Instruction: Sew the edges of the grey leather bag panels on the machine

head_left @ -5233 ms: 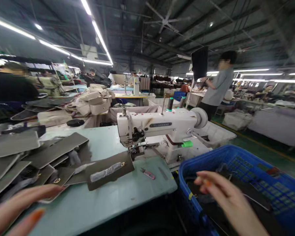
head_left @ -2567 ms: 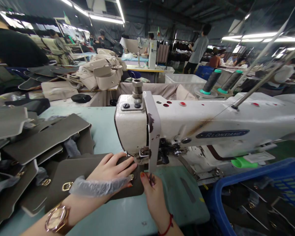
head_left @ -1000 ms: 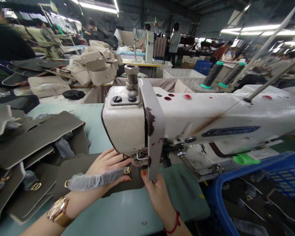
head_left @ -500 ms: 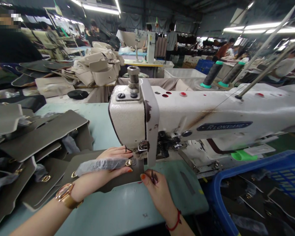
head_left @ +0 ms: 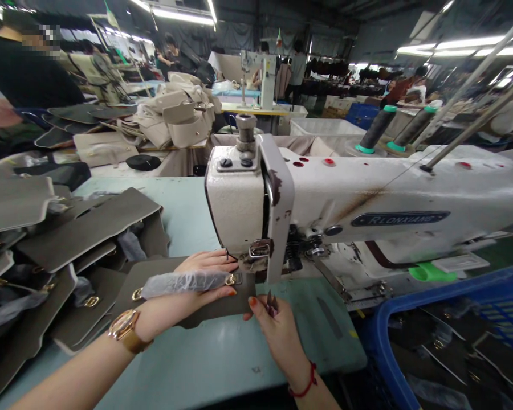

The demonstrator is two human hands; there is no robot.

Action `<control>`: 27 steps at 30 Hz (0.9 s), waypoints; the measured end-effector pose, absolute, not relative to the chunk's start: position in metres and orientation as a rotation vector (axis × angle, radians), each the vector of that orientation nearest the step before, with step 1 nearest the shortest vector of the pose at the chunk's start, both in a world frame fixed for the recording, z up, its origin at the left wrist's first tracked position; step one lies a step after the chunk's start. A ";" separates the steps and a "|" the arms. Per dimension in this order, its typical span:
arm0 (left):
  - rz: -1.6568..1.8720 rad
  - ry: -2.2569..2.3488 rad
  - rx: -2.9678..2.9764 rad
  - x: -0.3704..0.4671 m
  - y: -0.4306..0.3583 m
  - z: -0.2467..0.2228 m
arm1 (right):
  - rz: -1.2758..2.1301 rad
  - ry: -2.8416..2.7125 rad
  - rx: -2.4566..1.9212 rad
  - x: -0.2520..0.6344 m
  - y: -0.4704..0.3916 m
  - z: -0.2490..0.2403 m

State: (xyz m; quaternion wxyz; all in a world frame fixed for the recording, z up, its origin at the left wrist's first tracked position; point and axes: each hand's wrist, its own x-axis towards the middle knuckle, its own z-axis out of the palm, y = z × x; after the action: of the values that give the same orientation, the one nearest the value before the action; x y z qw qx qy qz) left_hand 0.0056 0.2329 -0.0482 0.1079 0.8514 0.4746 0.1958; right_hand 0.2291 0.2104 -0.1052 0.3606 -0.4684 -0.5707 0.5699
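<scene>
Since about five seconds ago, your right hand point(head_left: 279, 329) has come over from the blue basket point(head_left: 381, 336) and your left hand point(head_left: 186, 303) from beside the pile of panels point(head_left: 100, 228), to meet at one grey-brown panel point(head_left: 216, 307). In the head view it lies toward 7 o'clock, its upper edge partly hidden under the sewing machine point(head_left: 325, 191); the needle is lost behind the metal guard point(head_left: 283, 228). Your left fingers lie flat and close together on the panel, under the plastic-wrapped strap point(head_left: 182, 283), which hides part of the hand. At 6 o'clock your right fingers curl around small snips point(head_left: 272, 310), the handle mostly covered; I cannot tell whether thumb and forefinger also pinch the panel's edge. The view cuts off the basket at 4 o'clock and the pile at 9.
</scene>
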 end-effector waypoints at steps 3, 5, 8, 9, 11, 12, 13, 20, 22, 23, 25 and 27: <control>0.515 1.415 2.548 0.011 0.232 -0.039 | 1.398 -1.512 -1.207 0.228 0.210 -0.108; 0.423 1.428 2.597 0.015 0.231 -0.031 | 1.376 -1.522 -1.210 0.227 0.209 -0.109; 0.314 1.445 2.654 0.020 0.230 -0.023 | 1.358 -1.527 -1.206 0.226 0.209 -0.111; 0.311 1.449 2.665 0.021 0.230 -0.022 | 1.352 -1.527 -1.206 0.226 0.209 -0.112; 0.327 1.449 2.679 0.021 0.230 -0.023 | 1.342 -1.522 -1.212 0.225 0.209 -0.112; 0.327 1.446 2.685 0.020 0.231 -0.025 | 1.342 -1.518 -1.214 0.225 0.208 -0.111; 0.320 1.443 2.690 0.019 0.231 -0.026 | 1.343 -1.513 -1.217 0.225 0.208 -0.111; 0.350 1.444 2.688 0.015 0.233 -0.033 | 1.389 -1.472 -1.219 0.223 0.207 -0.108; 0.394 1.435 2.665 0.015 0.233 -0.033 | 1.400 -1.461 -1.224 0.223 0.208 -0.108; 0.407 1.435 2.646 0.015 0.233 -0.031 | 1.409 -1.452 -1.226 0.223 0.208 -0.108; 0.443 1.436 2.597 0.016 0.234 -0.028 | 1.429 -1.431 -1.228 0.223 0.210 -0.108; 0.470 1.433 2.540 0.017 0.235 -0.022 | 1.448 -1.405 -1.229 0.222 0.213 -0.107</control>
State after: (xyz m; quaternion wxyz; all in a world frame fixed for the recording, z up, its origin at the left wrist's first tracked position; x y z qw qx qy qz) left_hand 0.0173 0.2355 -0.0220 0.0937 0.8561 0.4830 0.1583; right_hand 0.2219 0.2127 -0.1074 0.3796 -0.4813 -0.5501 0.5671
